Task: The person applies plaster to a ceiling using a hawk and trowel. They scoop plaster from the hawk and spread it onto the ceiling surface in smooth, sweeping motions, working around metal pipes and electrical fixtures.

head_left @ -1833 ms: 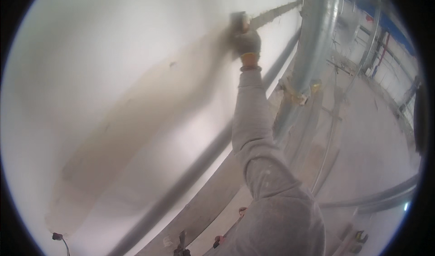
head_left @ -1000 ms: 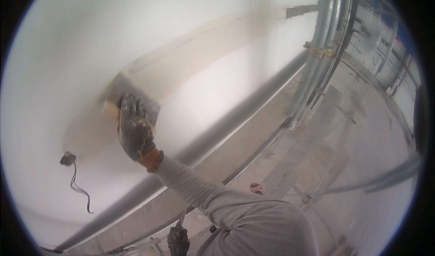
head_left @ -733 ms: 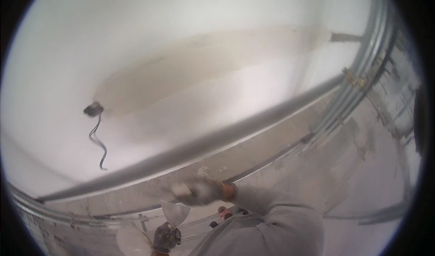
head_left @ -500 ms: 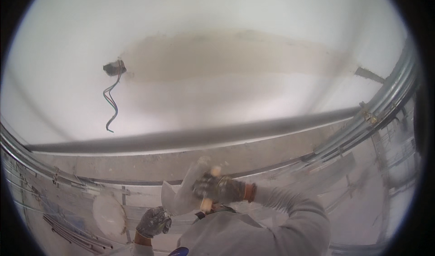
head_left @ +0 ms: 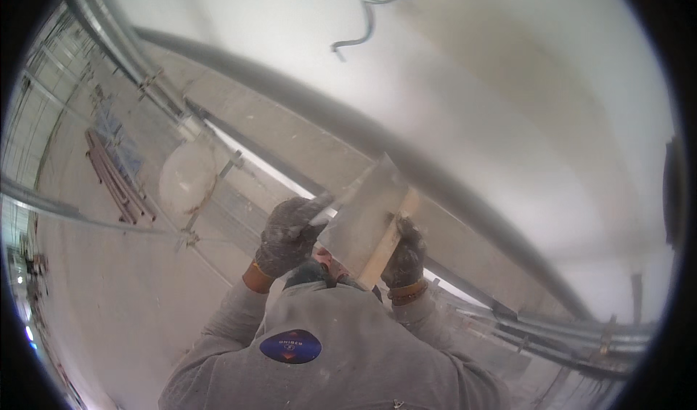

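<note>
My right hand (head_left: 406, 256), in a dirty dark glove, is wrapped round the wooden handle (head_left: 388, 246) of a plastering trowel. Its wide grey blade (head_left: 361, 217) is held up tilted in front of my chest, with pale smears on it. On the blade's left side, my left hand (head_left: 287, 237) is closed in a plaster-stained glove. A pale flat edge shows at its fingertips, against or close to the blade; I cannot tell what it is.
Ahead is a white plastered wall (head_left: 501, 134) with a loose wire (head_left: 369, 21) hanging from a hole. A thick grey band (head_left: 319, 108) runs along the wall's foot. Metal scaffold tubes (head_left: 120, 36) flank it. To the left are a round white bucket (head_left: 187, 176) and several reddish rods (head_left: 116, 181).
My view has turned, so the wall now slants to the upper right. My left hand has risen from low beside the trowel to its blade edge, and the trowel has changed angle.
</note>
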`<state>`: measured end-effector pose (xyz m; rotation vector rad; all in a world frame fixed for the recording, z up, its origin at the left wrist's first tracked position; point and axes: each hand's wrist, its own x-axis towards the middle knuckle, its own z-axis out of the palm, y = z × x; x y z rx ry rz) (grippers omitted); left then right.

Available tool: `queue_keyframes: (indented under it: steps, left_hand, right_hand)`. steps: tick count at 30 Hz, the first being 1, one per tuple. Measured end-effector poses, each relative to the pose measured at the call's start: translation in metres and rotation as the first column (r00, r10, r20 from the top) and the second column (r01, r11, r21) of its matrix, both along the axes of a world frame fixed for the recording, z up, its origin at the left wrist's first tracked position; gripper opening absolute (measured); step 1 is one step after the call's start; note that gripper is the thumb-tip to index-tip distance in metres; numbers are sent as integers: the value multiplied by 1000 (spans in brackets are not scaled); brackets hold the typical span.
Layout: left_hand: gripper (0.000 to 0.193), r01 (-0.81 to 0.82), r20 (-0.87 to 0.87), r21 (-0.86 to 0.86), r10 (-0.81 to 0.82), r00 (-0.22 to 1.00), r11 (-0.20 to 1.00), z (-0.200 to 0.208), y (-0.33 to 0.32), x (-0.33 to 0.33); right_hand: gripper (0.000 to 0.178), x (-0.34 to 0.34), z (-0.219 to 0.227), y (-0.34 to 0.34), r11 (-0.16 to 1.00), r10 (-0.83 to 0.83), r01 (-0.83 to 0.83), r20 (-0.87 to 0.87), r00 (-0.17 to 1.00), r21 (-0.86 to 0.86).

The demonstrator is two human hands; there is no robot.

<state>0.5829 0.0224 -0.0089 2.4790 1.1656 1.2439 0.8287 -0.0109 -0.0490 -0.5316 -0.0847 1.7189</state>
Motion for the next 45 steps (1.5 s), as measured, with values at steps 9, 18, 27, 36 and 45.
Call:
queue_keyframes:
  steps: [9, 18, 27, 36, 45]
  left_hand:
    - [28, -266, -52, -710, 329, 943, 652, -154, -51, -197]
    - [33, 326, 689, -723, 597, 411, 609, -154, -124, -322]
    - [26, 203, 678, -708, 732, -73, 676, -143, -136, -401]
    - [21, -95, 375, -927, 895, -240, 363, -230, -129, -412]
    - [31, 167, -235, -972, 759, -607, -168, -382, -53, -397]
  right_hand:
    - [25, -76, -39, 56, 704, 139, -676, 890, 435, 221]
    - [21, -313, -64, 168, -102, -460, -920, 802, 381, 378]
    - [48, -397, -162, 284, 688, 600, -726, 565, 566, -3]
    - [27, -673, -208, 275, -133, 671, -921, 651, -355, -365]
    - [53, -877, -598, 341, -257, -490, -888, 843, -221, -382]
